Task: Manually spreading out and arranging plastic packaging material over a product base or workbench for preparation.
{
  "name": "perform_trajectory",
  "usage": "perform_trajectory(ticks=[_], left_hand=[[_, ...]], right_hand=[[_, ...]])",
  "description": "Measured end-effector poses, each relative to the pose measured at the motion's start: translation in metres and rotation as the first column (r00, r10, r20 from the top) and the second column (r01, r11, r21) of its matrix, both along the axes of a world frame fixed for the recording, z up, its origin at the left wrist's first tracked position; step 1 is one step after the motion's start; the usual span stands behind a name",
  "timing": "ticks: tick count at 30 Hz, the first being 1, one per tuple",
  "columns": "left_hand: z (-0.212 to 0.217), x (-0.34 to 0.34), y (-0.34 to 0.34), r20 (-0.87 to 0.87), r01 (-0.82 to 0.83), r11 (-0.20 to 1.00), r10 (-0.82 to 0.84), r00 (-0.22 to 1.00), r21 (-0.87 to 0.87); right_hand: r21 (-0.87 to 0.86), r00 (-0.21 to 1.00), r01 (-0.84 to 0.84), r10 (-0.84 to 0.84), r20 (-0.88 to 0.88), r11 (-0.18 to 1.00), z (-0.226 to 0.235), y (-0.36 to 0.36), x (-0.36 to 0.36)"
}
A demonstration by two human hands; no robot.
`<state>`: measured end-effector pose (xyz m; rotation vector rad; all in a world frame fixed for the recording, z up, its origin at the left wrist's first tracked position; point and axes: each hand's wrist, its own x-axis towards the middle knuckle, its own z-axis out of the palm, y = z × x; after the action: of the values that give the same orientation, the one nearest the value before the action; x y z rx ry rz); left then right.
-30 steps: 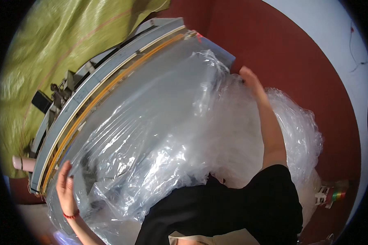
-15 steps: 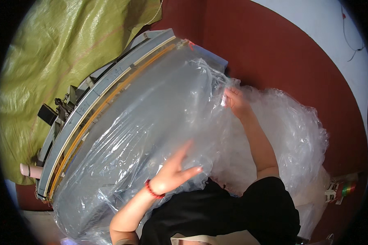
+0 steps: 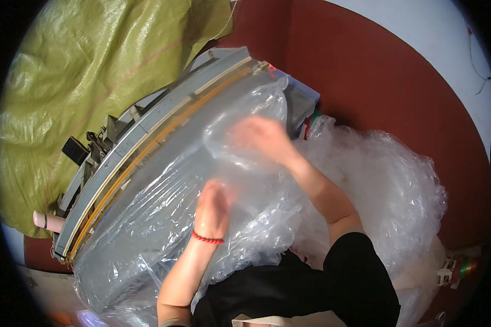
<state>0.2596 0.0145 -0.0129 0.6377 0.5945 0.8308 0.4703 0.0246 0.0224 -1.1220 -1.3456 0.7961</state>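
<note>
Clear plastic film (image 3: 163,218) lies wrinkled and shiny over a long grey tabletop, with its near edge gathered against my black shirt. Over the far half of this film is my right hand (image 3: 264,137), its fingers smeared by motion, so whether they pinch the film does not show. A fold of film bulges up beside those fingers. My left hand (image 3: 211,212), with a red bead bracelet at the wrist, is over the film closer to me. Its fingers are blurred too, and any grip is hidden.
A grey metal rail (image 3: 142,122) with a yellow strip (image 3: 163,133) runs along the far left edge. Behind it hangs a yellow-green woven sheet (image 3: 114,60). A pink roll (image 3: 48,221) sticks out at the rail's lower end. On the right a big heap of clear film (image 3: 382,185) bulges up.
My right hand has moved left from the film's right edge, drawing film with it. My left hand has shifted slightly up and left, its spread fingers now closer together. The view has shifted slightly.
</note>
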Motion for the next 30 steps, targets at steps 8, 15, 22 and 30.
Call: perform_trajectory(ticks=[8,15,22,30], left_hand=[[-0.014,-0.020,0.009,-0.055,-0.094,0.995,0.094,0.994,-0.011],[-0.037,-0.034,-0.004,-0.586,0.461,0.796,-0.170,0.792,0.393],[0.035,-0.053,0.026,-0.835,0.845,0.321,-0.217,0.506,0.428],[0.084,0.013,0.071,-0.332,0.184,0.735,0.059,0.942,0.653]], right_hand=[[-0.082,0.716,0.690,-0.695,-0.061,0.719,-0.040,0.055,0.096],[-0.354,0.869,0.474,-0.492,0.044,0.806,-0.078,0.091,0.113],[0.055,0.931,0.152,-0.125,-0.342,0.987,-0.032,0.059,0.090],[0.106,0.977,-0.091,0.110,-0.183,0.990,0.026,0.024,0.034]])
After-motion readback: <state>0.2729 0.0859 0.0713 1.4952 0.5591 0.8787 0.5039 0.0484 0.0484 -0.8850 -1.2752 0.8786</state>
